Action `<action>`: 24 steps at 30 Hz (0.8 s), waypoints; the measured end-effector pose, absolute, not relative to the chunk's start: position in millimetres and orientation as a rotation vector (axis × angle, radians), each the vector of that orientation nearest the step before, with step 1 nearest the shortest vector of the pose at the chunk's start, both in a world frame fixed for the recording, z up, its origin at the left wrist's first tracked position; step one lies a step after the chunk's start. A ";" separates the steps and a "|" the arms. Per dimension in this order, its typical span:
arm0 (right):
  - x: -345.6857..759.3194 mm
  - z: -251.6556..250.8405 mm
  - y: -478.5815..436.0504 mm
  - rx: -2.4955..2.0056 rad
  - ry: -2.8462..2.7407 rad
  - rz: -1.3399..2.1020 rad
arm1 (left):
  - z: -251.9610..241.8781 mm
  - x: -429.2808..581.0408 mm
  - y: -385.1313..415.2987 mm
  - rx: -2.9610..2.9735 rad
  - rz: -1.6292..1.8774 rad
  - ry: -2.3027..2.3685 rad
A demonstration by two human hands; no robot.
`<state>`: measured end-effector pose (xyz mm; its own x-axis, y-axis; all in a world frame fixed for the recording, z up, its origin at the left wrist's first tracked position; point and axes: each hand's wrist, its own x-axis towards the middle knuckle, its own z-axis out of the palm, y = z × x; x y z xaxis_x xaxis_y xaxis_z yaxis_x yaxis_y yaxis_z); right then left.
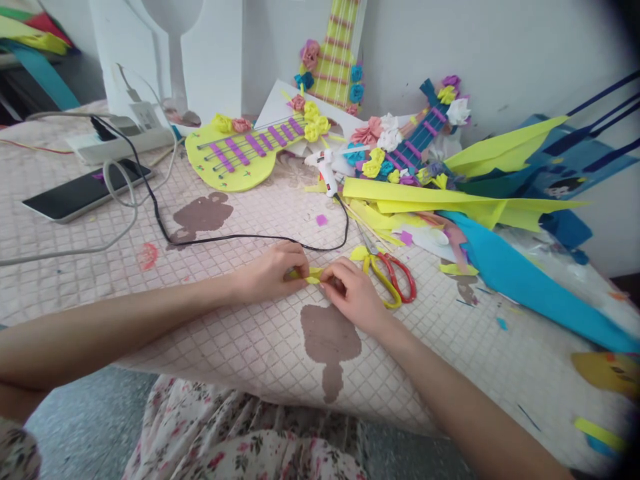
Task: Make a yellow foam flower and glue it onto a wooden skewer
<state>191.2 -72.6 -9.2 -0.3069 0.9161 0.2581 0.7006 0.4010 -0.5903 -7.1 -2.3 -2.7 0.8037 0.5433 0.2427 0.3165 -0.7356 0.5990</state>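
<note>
Between my two hands, low over the quilted table cover, is a small strip of yellow crepe paper (314, 274). My left hand (280, 270) pinches its left end, fingers curled. At the other end, my right hand (354, 293) holds the strip between thumb and fingertips. Scissors (393, 277) with one yellow and one red handle lie just right of my right hand. A white glue gun (327, 172) rests farther back, its black cord (240, 237) looping across the table behind my hands.
A yellow paper guitar (235, 157) lies at the back left, with a blue one (417, 143) and an upright one (335, 60) nearby. Yellow (445, 199) and blue (530, 280) paper sheets spread along the right. A phone (87, 190) and power strip (123, 143) sit left.
</note>
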 end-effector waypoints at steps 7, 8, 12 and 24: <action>190.6 -8.8 -72.8 -1.393 -2.089 0.539 | -0.7 -7.2 -2.0 2.364 0.546 0.674; 190.4 -8.7 -72.8 -1.390 -2.085 0.544 | -0.9 -7.2 -2.2 2.366 0.548 0.676; 188.8 -8.4 -72.8 -1.401 -2.081 0.552 | -1.9 -7.0 -3.6 2.403 0.557 0.679; 183.1 -10.4 -72.5 -1.489 -2.087 0.461 | -2.9 -4.3 -4.8 2.452 0.573 0.726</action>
